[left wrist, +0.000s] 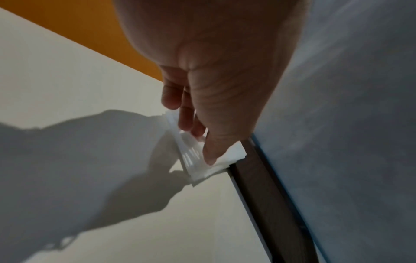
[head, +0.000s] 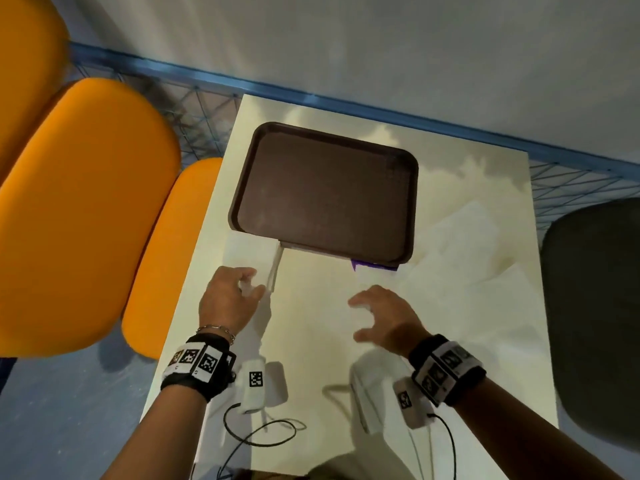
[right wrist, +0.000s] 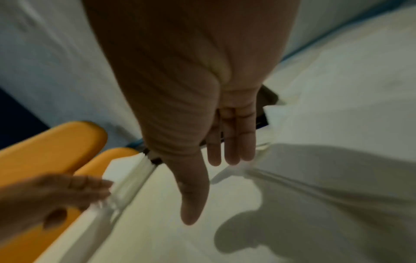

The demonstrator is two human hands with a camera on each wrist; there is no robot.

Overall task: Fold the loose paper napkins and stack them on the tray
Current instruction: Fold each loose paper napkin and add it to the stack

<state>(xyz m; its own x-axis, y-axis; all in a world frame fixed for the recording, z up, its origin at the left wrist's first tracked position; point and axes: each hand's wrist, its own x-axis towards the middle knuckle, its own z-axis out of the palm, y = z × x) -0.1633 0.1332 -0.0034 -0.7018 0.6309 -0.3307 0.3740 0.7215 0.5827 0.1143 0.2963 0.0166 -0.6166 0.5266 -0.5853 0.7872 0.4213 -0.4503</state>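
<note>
Step in hand: my left hand (head: 230, 299) pinches a folded napkin (left wrist: 202, 160) just before the empty tray (head: 325, 192), right hand (head: 384, 317) open over the table (head: 311, 341); next, I judge, lift it onto the tray

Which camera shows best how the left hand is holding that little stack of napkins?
The left wrist view: the left hand pinches the folded napkins beside the tray. The head view shows the napkins small, edge-on. The right wrist view shows them blurred.

Brown tray (head: 325, 188), white napkins (head: 460, 244) — cream table (head: 311, 341), orange chairs (head: 86, 216), black-and-white wristbands (head: 197, 362)
</note>
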